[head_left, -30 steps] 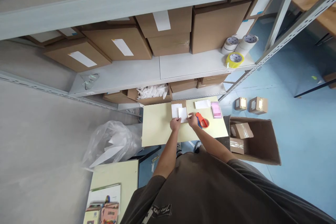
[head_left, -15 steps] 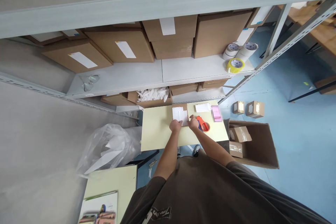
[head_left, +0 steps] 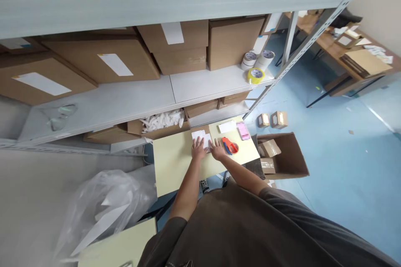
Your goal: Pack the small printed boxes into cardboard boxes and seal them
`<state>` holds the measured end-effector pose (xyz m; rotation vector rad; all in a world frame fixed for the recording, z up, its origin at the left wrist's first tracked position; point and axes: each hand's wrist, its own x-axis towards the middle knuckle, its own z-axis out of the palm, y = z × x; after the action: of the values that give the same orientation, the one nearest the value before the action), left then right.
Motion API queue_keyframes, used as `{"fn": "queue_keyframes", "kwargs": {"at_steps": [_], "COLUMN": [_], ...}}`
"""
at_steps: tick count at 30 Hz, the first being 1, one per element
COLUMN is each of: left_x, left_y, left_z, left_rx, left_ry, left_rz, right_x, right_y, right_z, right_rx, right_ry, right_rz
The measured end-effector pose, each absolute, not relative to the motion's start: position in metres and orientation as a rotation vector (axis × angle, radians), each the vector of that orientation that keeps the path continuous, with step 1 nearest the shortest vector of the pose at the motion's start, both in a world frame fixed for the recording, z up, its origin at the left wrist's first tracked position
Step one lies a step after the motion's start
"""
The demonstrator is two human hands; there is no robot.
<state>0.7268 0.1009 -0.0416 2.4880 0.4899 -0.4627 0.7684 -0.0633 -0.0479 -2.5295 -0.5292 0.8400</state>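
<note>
A small brown box with white labels lies on a pale yellow table. My left hand rests on its near edge with fingers spread flat. My right hand lies beside it, fingers stretched out on the box's right side. An orange tape dispenser sits just right of my right hand. Farther back on the table are a white slip and a pink item.
A grey shelf unit behind the table holds brown cartons and rolls of tape. An open carton with small boxes stands on the blue floor at the right. A clear plastic bag lies at the left.
The view has swung to the right and tilted. Both hands stay on the small box and their fingers have flattened out on it.
</note>
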Motion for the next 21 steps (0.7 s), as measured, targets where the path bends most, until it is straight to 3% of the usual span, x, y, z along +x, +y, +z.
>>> {"fn": "queue_keyframes", "kwargs": {"at_steps": [10, 16, 21], "left_x": [0.706, 0.654, 0.605], "left_y": [0.146, 0.212, 0.193], "left_z": [-0.044, -0.027, -0.006], "left_rx": [2.39, 2.134, 1.861], "left_ry": [0.376, 0.652, 0.767], "left_rz": [-0.405, -0.364, -0.072], "right_x": [0.712, 0.721, 0.71], "right_y": [-0.099, -0.054, 0.004], "right_z": [-0.06, -0.056, -0.047], "right_rx": [-2.352, -2.237, -2.13], "right_ry": [-0.238, 0.037, -0.109], "right_rz": [0.44, 0.554, 0.702]}}
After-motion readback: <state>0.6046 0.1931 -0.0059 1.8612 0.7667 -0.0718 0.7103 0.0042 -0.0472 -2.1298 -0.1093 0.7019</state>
